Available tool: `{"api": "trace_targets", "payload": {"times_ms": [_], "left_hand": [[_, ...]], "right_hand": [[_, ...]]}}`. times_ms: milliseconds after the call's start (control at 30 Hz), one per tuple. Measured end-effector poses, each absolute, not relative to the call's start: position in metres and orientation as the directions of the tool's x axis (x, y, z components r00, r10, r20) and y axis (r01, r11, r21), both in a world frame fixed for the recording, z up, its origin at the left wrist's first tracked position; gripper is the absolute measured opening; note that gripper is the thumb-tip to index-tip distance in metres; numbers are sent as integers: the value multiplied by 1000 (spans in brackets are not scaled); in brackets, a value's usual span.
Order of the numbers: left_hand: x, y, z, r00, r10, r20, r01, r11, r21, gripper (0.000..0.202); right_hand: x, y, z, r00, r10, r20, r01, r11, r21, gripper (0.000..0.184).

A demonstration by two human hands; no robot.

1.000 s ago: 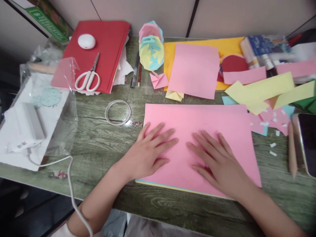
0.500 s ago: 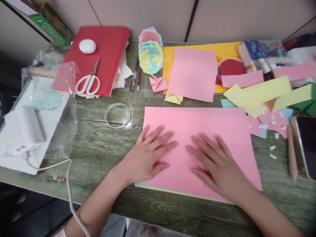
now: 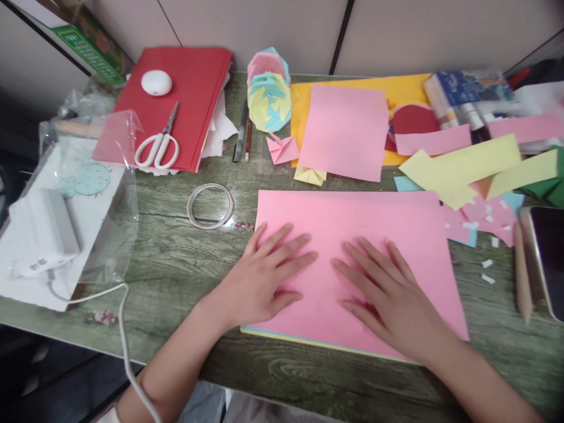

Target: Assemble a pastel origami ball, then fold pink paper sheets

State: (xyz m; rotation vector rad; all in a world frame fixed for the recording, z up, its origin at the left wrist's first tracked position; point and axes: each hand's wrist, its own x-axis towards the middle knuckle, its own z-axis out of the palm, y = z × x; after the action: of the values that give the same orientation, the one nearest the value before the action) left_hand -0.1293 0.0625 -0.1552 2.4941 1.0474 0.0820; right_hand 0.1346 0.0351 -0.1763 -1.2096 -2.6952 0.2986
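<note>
A large pink paper sheet point(image 3: 352, 223) lies on top of a thin stack of coloured sheets on the green wood-grain table point(image 3: 185, 258). My left hand point(image 3: 259, 276) rests flat on the sheet's left part, fingers spread and stretched out. My right hand point(image 3: 390, 296) lies flat on the sheet's lower middle, fingers spread too. Neither hand holds anything. A smaller pink square sheet point(image 3: 343, 132) lies beyond, on an orange sheet point(image 3: 304, 100).
White scissors point(image 3: 157, 147) and a white round object point(image 3: 156, 82) lie on a red folder point(image 3: 185, 88) at the back left. A tape ring point(image 3: 210, 205), pens point(image 3: 241, 132), folded paper pieces point(image 3: 268, 94), yellow strips point(image 3: 467, 164), a phone point(image 3: 549, 258) and a white charger point(image 3: 42, 232) surround the sheet.
The view shifted slightly downward a second ago. Both hands stay flat on the pink sheet in the same places.
</note>
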Motion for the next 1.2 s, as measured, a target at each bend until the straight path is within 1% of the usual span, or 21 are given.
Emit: {"api": "trace_targets", "payload": {"times_ms": [200,400,567,1200], "left_hand": [[-130,62,-156,711,697,-94,663,-618,422,60],[-129,62,-156,709,698,-99,669,-620,410,60],[-129,62,-156,711,694,-117,675,-625,393,61],[-129,62,-157,705,701,-107,675,-616,406,61]], "right_hand": [[134,35,-177,-651,755,73,720,645,-254,57],[135,36,-176,-654,753,71,722,649,-240,56],[134,35,-176,-651,755,72,720,645,-257,56],[134,35,-177,-651,757,56,726,643,-244,54]]}}
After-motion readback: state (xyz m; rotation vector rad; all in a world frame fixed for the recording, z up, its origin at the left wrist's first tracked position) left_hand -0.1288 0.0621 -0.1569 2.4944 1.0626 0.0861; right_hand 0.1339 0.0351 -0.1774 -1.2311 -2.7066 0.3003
